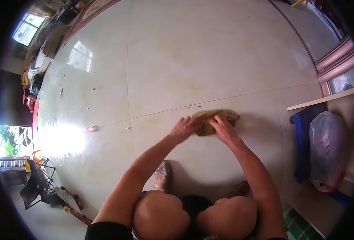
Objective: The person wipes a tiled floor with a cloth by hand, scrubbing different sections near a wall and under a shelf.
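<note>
A yellow-brown cloth [207, 130] with a ribbed upper edge lies bunched on the pale tiled floor [195, 63], in front of my feet. At its left end, my left hand [185, 127] has its fingers on the fabric, the tips partly hidden in the folds. My right hand [224, 129] holds the cloth from its near right side, with fingers over the top. Both bare arms reach forward past my bent knees. Small dark crumbs [199, 106] lie on the floor just beyond the cloth.
Small bits of debris [93, 89] and a red-and-white scrap [92, 129] lie to the left. A folding chair [34, 184] and a skateboard [67, 198] stand at the lower left. On the right are a stuffed plastic bag [327, 150] and a blue item [301, 144].
</note>
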`<state>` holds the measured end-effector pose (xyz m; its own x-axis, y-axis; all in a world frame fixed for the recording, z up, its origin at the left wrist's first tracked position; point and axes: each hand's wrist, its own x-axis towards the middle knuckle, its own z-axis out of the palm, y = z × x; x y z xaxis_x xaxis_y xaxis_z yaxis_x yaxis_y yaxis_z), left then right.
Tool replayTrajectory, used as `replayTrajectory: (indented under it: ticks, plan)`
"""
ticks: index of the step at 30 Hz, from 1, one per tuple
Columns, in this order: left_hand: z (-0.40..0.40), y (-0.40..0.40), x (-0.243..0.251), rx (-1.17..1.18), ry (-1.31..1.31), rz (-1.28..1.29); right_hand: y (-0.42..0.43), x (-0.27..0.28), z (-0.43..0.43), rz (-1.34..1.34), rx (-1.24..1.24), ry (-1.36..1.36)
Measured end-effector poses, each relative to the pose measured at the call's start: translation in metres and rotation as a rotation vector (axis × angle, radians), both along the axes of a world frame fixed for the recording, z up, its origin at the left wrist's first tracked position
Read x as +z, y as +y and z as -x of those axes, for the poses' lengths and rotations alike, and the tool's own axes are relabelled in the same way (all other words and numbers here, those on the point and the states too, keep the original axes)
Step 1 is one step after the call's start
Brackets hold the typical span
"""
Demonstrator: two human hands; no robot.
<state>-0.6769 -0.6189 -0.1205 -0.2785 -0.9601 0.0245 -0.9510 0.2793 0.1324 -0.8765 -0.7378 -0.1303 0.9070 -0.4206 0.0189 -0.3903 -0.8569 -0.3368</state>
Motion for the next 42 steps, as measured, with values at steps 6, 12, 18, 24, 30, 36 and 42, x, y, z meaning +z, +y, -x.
replayTrajectory:
  ticks: [6, 12, 18, 24, 30, 36, 42]
  plan:
    - [-0.008, 0.027, 0.057, 0.084, 0.172, 0.077, 0.029, 0.081, 0.001, -0.233, -0.134, -0.366]
    - [0.041, 0.144, 0.019, -0.254, 0.076, -0.188, 0.158, 0.004, 0.118, 0.012, 0.211, -0.108]
    - [0.04, 0.129, 0.014, -0.133, 0.464, -0.79, 0.147, 0.001, 0.096, -0.183, 0.258, -0.071]
    - [-0.028, 0.073, -0.016, 0.245, 0.898, -0.508, 0.053, -0.006, 0.005, 0.02, 0.199, -0.187]
    - [-0.012, -0.023, 0.058, 0.162, 0.267, 0.171, 0.015, 0.084, 0.006, -0.22, -0.216, -0.379]
    - [0.074, 0.027, 0.025, -0.325, -0.026, 0.123, 0.085, 0.075, 0.124, -0.14, -0.463, -0.199]
    - [0.128, 0.064, -0.013, -0.641, 0.025, -0.044, 0.161, 0.022, 0.195, -0.154, -0.45, 0.098]
